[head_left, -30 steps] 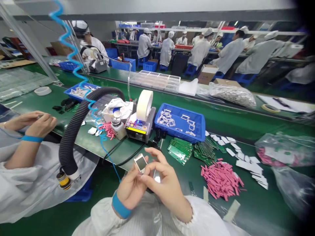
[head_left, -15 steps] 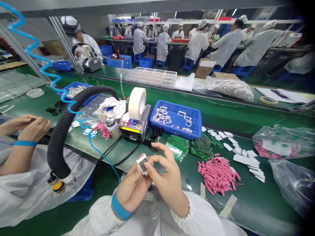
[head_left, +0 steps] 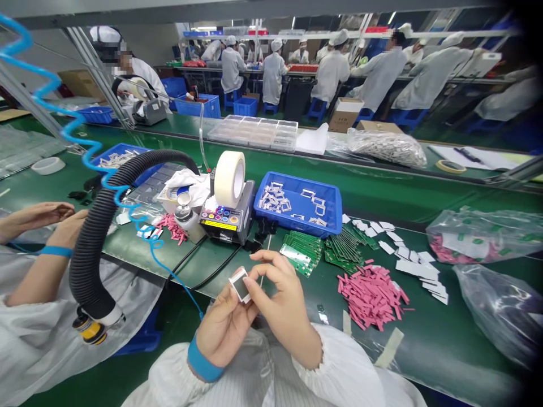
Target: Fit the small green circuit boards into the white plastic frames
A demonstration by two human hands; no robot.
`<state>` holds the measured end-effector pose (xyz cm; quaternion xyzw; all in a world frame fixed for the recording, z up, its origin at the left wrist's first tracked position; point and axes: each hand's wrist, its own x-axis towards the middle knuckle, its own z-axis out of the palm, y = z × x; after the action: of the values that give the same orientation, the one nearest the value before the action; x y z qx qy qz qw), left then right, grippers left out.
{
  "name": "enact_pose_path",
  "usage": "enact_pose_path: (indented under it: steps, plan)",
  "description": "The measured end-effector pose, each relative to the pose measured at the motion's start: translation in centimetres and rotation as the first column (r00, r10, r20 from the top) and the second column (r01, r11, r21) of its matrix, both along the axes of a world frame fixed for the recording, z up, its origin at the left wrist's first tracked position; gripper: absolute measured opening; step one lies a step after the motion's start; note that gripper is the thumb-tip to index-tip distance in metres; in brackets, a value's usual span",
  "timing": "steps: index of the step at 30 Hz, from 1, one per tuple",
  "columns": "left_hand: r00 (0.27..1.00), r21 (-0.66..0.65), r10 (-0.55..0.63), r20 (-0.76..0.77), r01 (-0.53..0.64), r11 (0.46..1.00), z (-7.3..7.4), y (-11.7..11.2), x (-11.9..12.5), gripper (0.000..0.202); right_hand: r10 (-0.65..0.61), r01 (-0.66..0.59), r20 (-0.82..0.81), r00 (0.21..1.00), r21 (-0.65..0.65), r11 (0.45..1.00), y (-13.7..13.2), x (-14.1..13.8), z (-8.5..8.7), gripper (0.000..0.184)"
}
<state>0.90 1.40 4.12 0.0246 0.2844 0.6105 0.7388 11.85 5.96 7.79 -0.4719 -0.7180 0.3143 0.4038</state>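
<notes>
A small white rectangular frame (head_left: pixel 238 276) with a grey, screen-like middle is held up in front of me. My left hand (head_left: pixel 221 330), with a blue band at its wrist, grips the frame's lower left side. On the frame's right edge presses the thumb of my right hand (head_left: pixel 285 302), its fingers curled and partly hiding the piece. A thin pale stick (head_left: pixel 268 243) shows behind the right fingers; whether they touch it I cannot tell. Beyond my hands are green circuit boards (head_left: pixel 302 253) and a blue tray (head_left: pixel 297 223) of similar white frames.
A tape dispenser (head_left: pixel 224 226) stands behind my hands, beside a pump bottle (head_left: pixel 186 219). Pink strips (head_left: pixel 373 297) and white pieces (head_left: pixel 418 270) lie at right. A black hose (head_left: pixel 87 249) arches at left, by a co-worker's hands (head_left: pixel 38 217).
My hands keep hold of the white frame, which has tilted slightly. The camera view has shifted a little. At left, the co-worker's hands have moved a bit apart.
</notes>
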Motion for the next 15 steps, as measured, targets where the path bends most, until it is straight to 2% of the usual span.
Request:
enact_pose_path:
  steps: [3, 4, 5, 7, 9, 11, 13, 15]
  plan:
    - [1.000, -0.010, 0.012, 0.012, -0.012, 1.000, -0.1, 0.1, 0.0, 0.022, -0.068, 0.057, 0.083, 0.994, 0.131, 0.990, 0.1, -0.2, -0.6, 0.003]
    - [1.000, -0.021, 0.024, 0.015, -0.024, 0.999, -0.1, 0.2, -0.1, 0.023, -0.079, 0.051, 0.128, 0.989, 0.210, 0.976, 0.1, -0.3, -0.8, 0.011]
    - [0.999, -0.041, 0.037, 0.017, -0.036, 0.999, -0.1, 0.3, -0.2, 0.026, -0.055, -0.005, 0.194, 0.979, 0.297, 0.955, 0.2, -0.4, -1.0, 0.021]
    - [0.999, -0.125, 0.048, -0.005, -0.049, 0.991, -0.1, 0.5, -0.7, 0.032, 0.074, -0.243, 0.386, 0.920, 0.409, 0.879, 0.1, -0.4, -1.5, 0.037]
    - [0.998, -0.225, 0.024, -0.060, -0.037, 0.974, -0.1, 0.6, -1.3, 0.038, 0.218, -0.481, 0.564, 0.796, 0.372, 0.794, -0.2, -0.2, -1.8, 0.047]
    - [0.992, -0.264, -0.024, -0.124, -0.010, 0.964, -0.3, 0.6, -1.9, 0.037, 0.297, -0.568, 0.623, 0.724, 0.294, 0.769, -0.5, 0.4, -1.9, 0.055]
    - [0.976, -0.203, -0.094, -0.196, 0.053, 0.978, -0.3, 0.4, -2.2, 0.028, 0.322, -0.547, 0.586, 0.744, 0.256, 0.797, -0.8, 1.2, -2.0, 0.053]
    - [0.942, -0.102, -0.193, -0.274, 0.171, 0.980, -0.3, 0.0, -2.3, 0.018, 0.320, -0.479, 0.477, 0.819, 0.259, 0.839, -0.9, 2.0, -2.2, 0.041]
